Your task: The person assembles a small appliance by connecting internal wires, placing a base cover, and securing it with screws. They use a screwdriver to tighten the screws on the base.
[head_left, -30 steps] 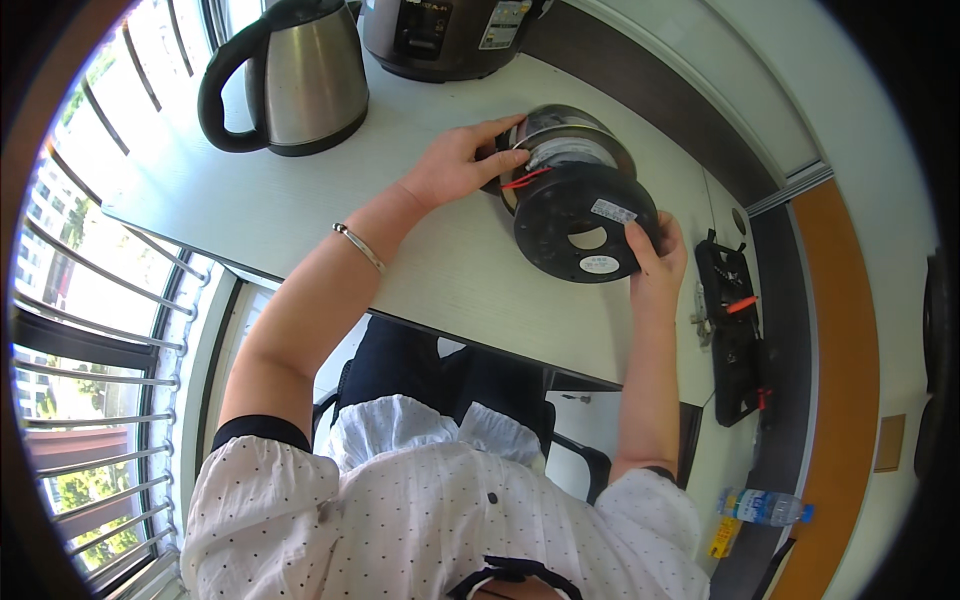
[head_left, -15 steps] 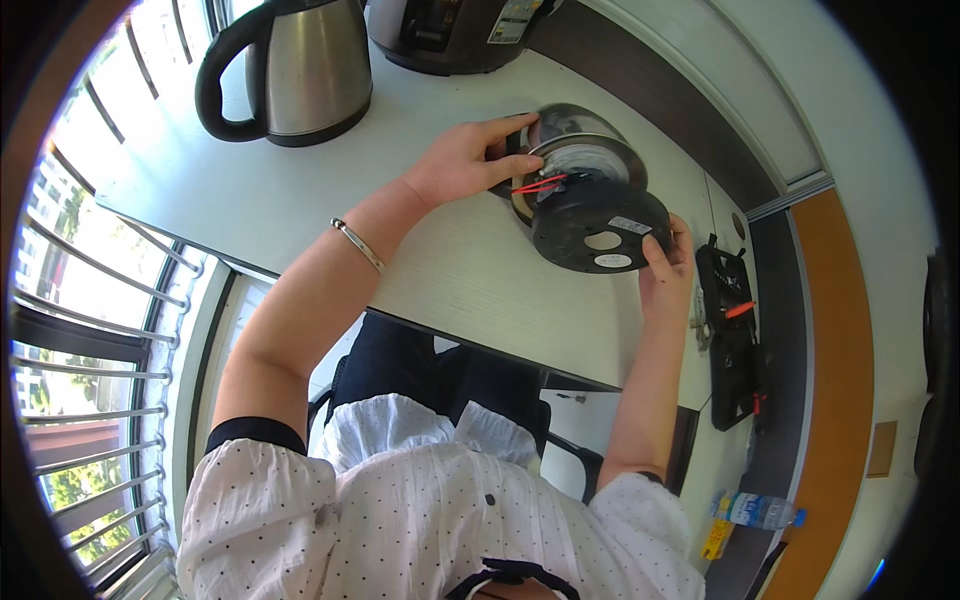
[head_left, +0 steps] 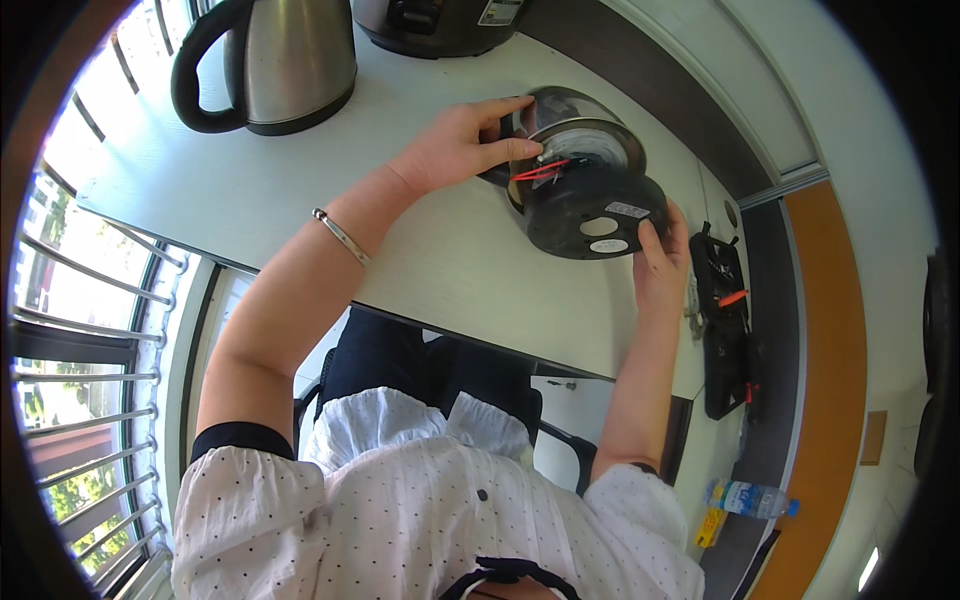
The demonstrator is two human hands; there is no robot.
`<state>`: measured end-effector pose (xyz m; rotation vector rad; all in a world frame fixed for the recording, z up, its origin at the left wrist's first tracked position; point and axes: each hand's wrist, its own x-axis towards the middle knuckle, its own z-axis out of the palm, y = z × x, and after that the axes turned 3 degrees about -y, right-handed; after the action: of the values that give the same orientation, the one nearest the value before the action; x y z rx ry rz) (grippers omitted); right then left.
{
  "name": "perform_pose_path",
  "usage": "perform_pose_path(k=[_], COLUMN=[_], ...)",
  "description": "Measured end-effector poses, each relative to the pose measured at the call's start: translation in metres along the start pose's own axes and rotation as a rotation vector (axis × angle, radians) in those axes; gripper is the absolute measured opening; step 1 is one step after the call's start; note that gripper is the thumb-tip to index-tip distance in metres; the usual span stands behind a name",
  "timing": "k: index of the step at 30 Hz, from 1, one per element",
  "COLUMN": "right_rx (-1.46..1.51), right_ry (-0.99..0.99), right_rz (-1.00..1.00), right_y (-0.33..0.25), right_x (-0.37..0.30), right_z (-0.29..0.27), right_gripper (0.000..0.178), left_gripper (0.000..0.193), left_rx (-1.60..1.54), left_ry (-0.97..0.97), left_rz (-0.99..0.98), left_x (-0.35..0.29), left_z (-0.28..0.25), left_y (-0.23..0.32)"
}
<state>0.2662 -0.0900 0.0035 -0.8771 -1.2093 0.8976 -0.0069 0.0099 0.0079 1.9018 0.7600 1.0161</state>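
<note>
A metal kettle body (head_left: pixel 572 104) lies tipped over on the white table, its underside facing me. My left hand (head_left: pixel 455 148) grips its rim and handle side, thumb on the near edge and fingers behind. A round black kettle base (head_left: pixel 585 212) is detached and tilted in front of the body, with two pale stickers and a label on it. Red wires (head_left: pixel 540 171) run in the gap between base and body. My right hand (head_left: pixel 662 258) pinches the base at its right edge, thumb on the outer face. The far fingers of both hands are partly hidden.
Another steel kettle (head_left: pixel 300 70) with a black handle stands at the far left, beside a dark cooker (head_left: pixel 440 28). An open black tool case (head_left: pixel 722 335) with orange-red handles lies at the right. Below it are a plastic bottle (head_left: pixel 750 498) and a yellow packet (head_left: pixel 711 527).
The whole view has shifted slightly, moving things a little up and left. Both hands keep their grip on the kettle body and base; the base looks nearly unchanged in tilt.
</note>
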Motion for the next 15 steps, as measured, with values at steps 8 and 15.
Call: perform_pose_path(k=[8, 15], right_rx=[-0.081, -0.172], right_ry=[-0.006, -0.008], right_rz=[-0.036, -0.064], right_y=[-0.0036, -0.0017], right_x=[0.0012, 0.0042], right_z=[0.005, 0.0064], right_gripper=[0.05, 0.056], left_gripper=[0.056, 0.055], left_rx=[-0.004, -0.006], left_ry=[0.015, 0.018], left_rz=[-0.01, -0.023], left_x=[-0.0014, -0.0022], left_z=[0.0014, 0.0024], left_y=[0.0035, 0.0062])
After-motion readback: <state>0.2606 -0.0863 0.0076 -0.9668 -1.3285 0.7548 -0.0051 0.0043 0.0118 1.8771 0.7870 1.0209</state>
